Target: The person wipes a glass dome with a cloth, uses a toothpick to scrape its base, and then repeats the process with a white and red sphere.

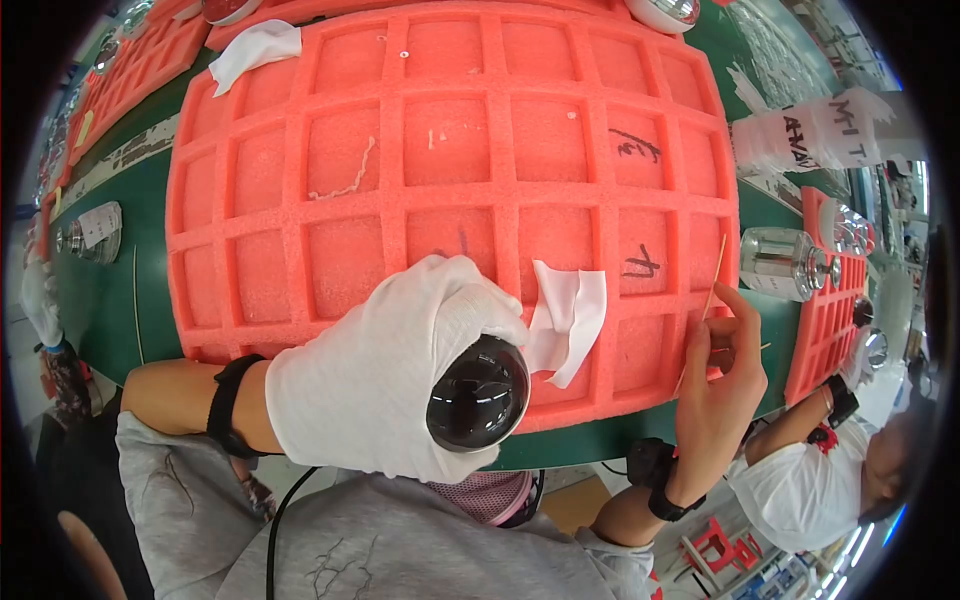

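Observation:
My left hand [365, 375], in a white glove, is closed around a round piece with a glossy black dome [478, 395] and a thin pale rim; its underside is hidden by the glove. My bare right hand [722, 390] pinches a thin wooden stick [720, 262] at the right edge of a pink foam tray [395, 130]. Between the hands, a creased white cloth [568, 320] lies over the tray's compartments. Bits of pale residue and dark handwritten marks show in several compartments.
Another white cloth [255, 55] lies on the tray's far left corner. To the right stand a clear glass bottle [780, 262] with a metal top and a plastic-wrapped post [810, 132]. A labelled jar [98, 232] lies at left. A co-worker [810, 470] sits at lower right.

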Demonstrator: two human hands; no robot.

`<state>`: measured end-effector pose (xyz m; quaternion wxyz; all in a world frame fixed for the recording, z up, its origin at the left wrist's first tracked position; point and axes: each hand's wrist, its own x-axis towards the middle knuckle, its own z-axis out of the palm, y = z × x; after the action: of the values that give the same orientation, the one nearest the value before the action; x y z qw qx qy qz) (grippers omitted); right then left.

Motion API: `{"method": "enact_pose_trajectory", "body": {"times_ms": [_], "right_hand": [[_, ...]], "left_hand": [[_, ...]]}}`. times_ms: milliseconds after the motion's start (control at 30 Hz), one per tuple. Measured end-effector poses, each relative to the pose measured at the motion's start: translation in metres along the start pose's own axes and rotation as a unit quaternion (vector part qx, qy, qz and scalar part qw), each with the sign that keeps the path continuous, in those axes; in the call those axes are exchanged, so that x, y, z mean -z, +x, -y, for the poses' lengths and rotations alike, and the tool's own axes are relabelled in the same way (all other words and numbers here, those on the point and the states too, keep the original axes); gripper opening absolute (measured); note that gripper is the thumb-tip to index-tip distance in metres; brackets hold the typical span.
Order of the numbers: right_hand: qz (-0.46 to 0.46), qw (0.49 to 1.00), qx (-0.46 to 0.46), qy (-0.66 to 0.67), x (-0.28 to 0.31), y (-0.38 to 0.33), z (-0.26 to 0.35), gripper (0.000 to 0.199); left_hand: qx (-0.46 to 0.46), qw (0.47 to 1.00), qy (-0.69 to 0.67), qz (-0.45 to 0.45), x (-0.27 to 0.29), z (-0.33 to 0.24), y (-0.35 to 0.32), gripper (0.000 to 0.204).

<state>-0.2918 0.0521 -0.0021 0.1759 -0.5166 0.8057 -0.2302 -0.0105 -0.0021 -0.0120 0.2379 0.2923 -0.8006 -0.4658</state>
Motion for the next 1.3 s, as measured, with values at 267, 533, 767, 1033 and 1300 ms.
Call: {"method": "enact_pose_trajectory", "body": {"times_ms": [267,533,767,1033,1300], "right_hand": [[0.010,0.919,0.040,0.392,0.007,-0.029,-0.006,0.030],[0.008,0.892,0.224,0.391,-0.010,-0.043,-0.017,0.019],[-0.030,0.987,0.152,0.038,-0.017,-0.037,-0.008,0.025],[0.019,0.897,0.103,0.430,-0.029,-0.056,0.043,0.032],[0.156,0.807,-0.005,0.570,-0.055,-0.052,0.064,0.034]], "left_hand": [[-0.103,0.994,-0.024,0.038,0.007,0.013,0.005,0.065],[-0.135,0.979,0.051,0.141,0.015,0.015,0.010,0.054],[-0.115,0.986,0.053,0.104,0.013,0.013,0.010,0.056],[-0.091,0.993,0.013,0.073,0.011,0.014,0.007,0.060],[-0.099,0.994,0.025,0.049,0.009,0.016,0.004,0.057]]}}
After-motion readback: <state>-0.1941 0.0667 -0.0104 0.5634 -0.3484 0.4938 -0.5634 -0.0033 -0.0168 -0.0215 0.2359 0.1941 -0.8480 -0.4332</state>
